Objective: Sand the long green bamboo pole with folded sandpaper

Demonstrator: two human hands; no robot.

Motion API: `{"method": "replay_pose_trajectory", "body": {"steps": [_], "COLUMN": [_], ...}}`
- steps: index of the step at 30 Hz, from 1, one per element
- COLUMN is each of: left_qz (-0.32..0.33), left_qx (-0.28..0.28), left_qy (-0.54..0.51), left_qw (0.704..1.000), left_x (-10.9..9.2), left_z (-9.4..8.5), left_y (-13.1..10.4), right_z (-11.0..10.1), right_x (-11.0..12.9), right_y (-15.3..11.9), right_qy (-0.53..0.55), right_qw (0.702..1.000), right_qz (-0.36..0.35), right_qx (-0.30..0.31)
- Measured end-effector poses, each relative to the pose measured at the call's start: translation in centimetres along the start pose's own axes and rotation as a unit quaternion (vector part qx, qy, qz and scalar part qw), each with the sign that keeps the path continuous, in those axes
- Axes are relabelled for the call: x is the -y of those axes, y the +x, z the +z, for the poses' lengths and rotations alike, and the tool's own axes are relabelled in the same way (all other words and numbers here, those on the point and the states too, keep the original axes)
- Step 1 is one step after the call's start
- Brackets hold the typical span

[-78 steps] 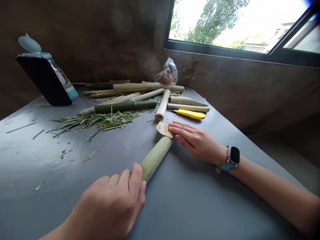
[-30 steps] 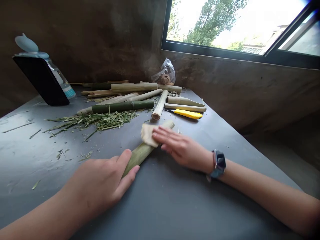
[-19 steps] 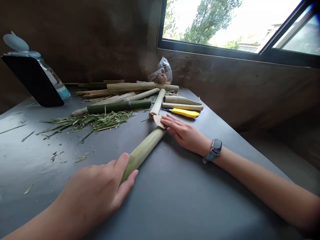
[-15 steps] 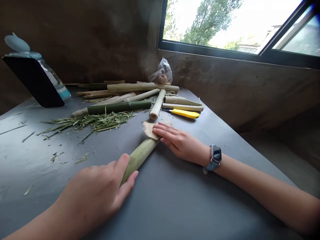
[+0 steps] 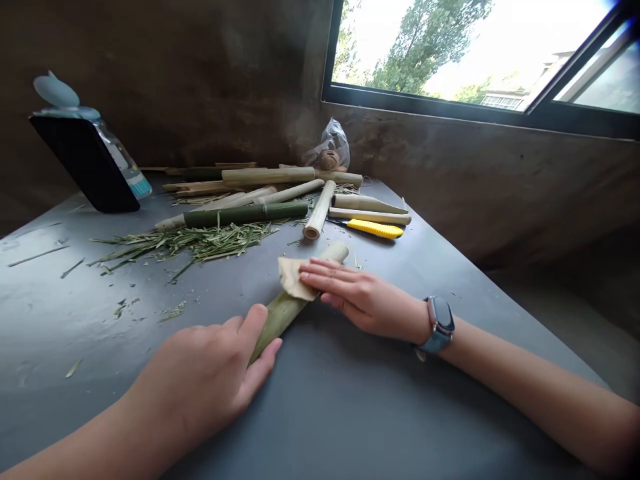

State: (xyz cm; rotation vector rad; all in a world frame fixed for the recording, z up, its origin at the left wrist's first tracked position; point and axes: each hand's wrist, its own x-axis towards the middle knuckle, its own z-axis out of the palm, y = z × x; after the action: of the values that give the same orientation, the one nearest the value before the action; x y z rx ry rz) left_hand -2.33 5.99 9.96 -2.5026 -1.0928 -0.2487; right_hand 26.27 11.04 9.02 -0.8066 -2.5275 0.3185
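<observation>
A pale green bamboo tube [image 5: 283, 317] lies slantwise on the grey table, its far end pointing away from me. My left hand [image 5: 210, 363] is wrapped round its near end, which the palm hides. Over the middle of the tube lies a tan piece of sandpaper [image 5: 294, 277], bent to the curve. My right hand [image 5: 363, 293], wearing a watch [image 5: 441, 319], presses the sheet against the bamboo with its fingers laid together. The thumb side is partly hidden beneath the hand.
Green shavings [image 5: 220, 243] lie left of the tube. Behind are a dark green bamboo piece [image 5: 245, 215], a short pale tube [image 5: 320, 212] and a yellow utility knife [image 5: 375, 229]. A black tablet [image 5: 87, 167] leans on a bottle [image 5: 131, 170]. Twine [image 5: 329, 160] sits by a plastic bag.
My right hand has drawn the sandpaper along the tube toward me, uncovering the tube's far end. My left hand keeps its grip. The whole view has shifted slightly.
</observation>
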Motion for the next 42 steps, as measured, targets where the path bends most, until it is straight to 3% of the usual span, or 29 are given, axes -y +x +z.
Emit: {"method": "replay_pose_trajectory", "body": {"steps": [3, 5, 9, 11, 17, 23, 28, 34, 39, 42], "left_qz": [0.015, 0.028, 0.041, 0.04, 0.039, 0.045, 0.049, 0.04, 0.042, 0.025], "left_qx": [-0.014, -0.04, -0.069, -0.059, -0.059, -0.072, -0.077, -0.076, -0.077, -0.075], "left_qy": [0.014, 0.051, 0.12, 0.139, 0.137, 0.125, 0.111, 0.127, 0.108, 0.079], "left_qw": [1.0, 0.997, 0.99, 0.988, 0.988, 0.988, 0.99, 0.988, 0.99, 0.994], "left_x": [-0.1, -0.4, -1.2, -1.5, -1.9, -1.7, -1.7, -1.7, -1.5, -1.1], "left_z": [0.0, 0.0, -0.1, -0.2, -0.4, -0.3, -0.4, -0.5, -0.4, -0.3], "left_y": [0.0, -0.1, -0.3, -0.4, -0.7, -0.8, -0.8, -0.7, -0.6, -0.6], "right_z": [0.5, 0.3, -0.5, -0.5, 0.9, 0.4, 1.2, 0.5, 0.8, 0.3], "right_x": [1.3, 0.6, -2.1, -2.0, 1.8, -0.5, 1.2, -0.9, 0.9, -0.7], "right_y": [0.5, 0.3, -0.8, -1.1, -0.2, -0.8, -0.2, -0.8, -0.4, -0.5], "right_qy": [-0.001, -0.023, -0.078, -0.089, -0.047, -0.094, -0.045, -0.092, -0.034, -0.043], "right_qw": [1.0, 1.0, 0.993, 0.989, 0.998, 0.99, 0.998, 0.988, 0.999, 0.998], "right_qz": [-0.026, -0.019, 0.069, 0.091, -0.04, 0.078, -0.039, 0.085, -0.035, 0.019], "right_qx": [0.017, 0.006, -0.055, -0.069, -0.015, -0.077, -0.026, -0.088, -0.012, -0.038]}}
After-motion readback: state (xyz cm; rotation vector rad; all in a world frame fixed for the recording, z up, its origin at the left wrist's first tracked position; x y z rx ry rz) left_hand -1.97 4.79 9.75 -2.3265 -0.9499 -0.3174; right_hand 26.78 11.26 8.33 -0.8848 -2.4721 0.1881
